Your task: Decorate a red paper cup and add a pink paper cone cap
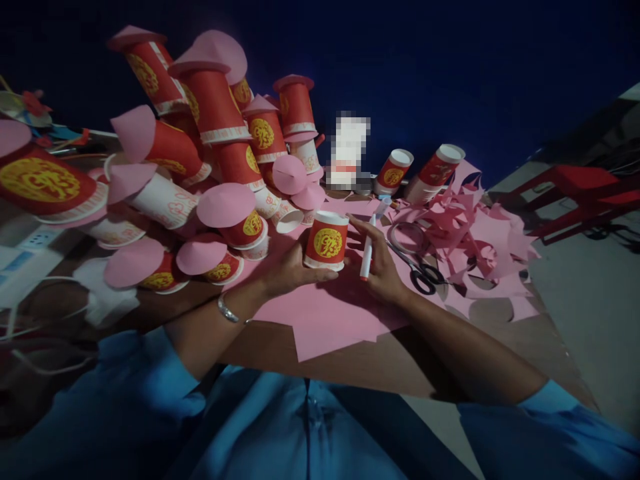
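The left fingers (323,275) grip a red cup (328,243) bearing a yellow emblem. The right fingers (361,225), just beside it, hold a white pen (367,257). Beneath both, pink paper (300,303) covers part of the tabletop (390,363). Right of the fingers: scissors (411,265), pink scraps (505,243). Left: cone-topped cups (213,103), some stacked.
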The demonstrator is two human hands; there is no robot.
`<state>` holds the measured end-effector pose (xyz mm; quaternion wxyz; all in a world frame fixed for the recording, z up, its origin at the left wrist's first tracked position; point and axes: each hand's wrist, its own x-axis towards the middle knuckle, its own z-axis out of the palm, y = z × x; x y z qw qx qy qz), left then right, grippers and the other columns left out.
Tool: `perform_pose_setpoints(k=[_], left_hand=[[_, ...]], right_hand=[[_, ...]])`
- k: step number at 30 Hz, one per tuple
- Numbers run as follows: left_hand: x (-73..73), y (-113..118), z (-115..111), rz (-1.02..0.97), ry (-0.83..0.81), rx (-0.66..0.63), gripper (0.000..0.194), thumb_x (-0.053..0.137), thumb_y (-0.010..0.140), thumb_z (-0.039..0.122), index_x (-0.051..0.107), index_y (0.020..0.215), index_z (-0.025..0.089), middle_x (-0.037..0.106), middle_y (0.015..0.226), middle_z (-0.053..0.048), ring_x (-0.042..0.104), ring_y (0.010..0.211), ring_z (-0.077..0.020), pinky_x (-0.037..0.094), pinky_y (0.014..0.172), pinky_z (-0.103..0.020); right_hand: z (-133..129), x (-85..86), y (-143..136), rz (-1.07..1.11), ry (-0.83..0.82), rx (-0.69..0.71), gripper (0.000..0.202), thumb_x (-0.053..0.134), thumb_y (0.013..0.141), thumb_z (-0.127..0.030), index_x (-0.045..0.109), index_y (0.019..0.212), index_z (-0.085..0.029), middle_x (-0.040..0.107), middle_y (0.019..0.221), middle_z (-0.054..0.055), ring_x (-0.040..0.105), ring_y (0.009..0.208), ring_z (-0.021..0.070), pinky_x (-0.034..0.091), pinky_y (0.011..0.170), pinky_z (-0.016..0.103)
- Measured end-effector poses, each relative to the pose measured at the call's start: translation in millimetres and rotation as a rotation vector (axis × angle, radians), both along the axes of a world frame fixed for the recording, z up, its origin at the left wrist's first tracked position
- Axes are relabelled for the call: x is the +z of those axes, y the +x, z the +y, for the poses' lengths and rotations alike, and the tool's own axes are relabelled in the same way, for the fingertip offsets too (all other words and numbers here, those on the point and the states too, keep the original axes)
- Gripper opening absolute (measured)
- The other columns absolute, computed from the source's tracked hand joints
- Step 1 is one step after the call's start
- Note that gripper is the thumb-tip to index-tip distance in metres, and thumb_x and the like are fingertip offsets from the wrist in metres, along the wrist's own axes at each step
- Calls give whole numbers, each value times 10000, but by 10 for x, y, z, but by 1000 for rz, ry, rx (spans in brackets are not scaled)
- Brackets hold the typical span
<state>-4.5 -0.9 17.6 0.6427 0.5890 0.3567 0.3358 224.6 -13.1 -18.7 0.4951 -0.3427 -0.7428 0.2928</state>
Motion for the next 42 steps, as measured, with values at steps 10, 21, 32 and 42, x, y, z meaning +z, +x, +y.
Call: perform_pose_setpoints(k=[10, 21, 32, 42], left_hand=[[-125, 58, -28, 140, 267, 186, 838, 968, 681, 416, 521, 1361, 217, 687, 1400, -163, 674, 1281, -370, 577, 1054, -524], [-211, 74, -28, 373, 478, 331, 1078, 983, 619, 601, 436, 1464, 215, 645, 1455, -196, 629, 1360, -410, 559, 1095, -559], [-134, 42, -9, 178, 300, 164, 590, 730, 913, 508, 534, 1361, 178, 727, 1350, -182, 739, 1175, -354, 627, 962, -502], [-116, -95, 18, 335, 417, 334, 309, 547, 1034, 469, 736, 955, 238, 798, 973, -87, 742, 1017, -299, 604, 970, -457]], right_hand=[[16, 3, 14, 4, -3, 97, 704, 697, 1009, -524, 339, 1597, -372, 373, 1733, 148, 569, 1470, 337, 551, 1142, 602], [38, -112, 28, -74, -12, 72, 882, 775, 918, -624, 320, 1636, -385, 459, 1636, 164, 693, 1261, 344, 636, 1040, 574], [48, -94, 44, -161, 91, -46, 677, 746, 986, -434, 424, 1574, -345, 685, 1368, 129, 755, 1082, 286, 679, 922, 491], [49, -57, 41, -120, 64, -158, 341, 649, 941, -286, 607, 1277, -248, 777, 1139, 92, 775, 959, 269, 650, 778, 402]])
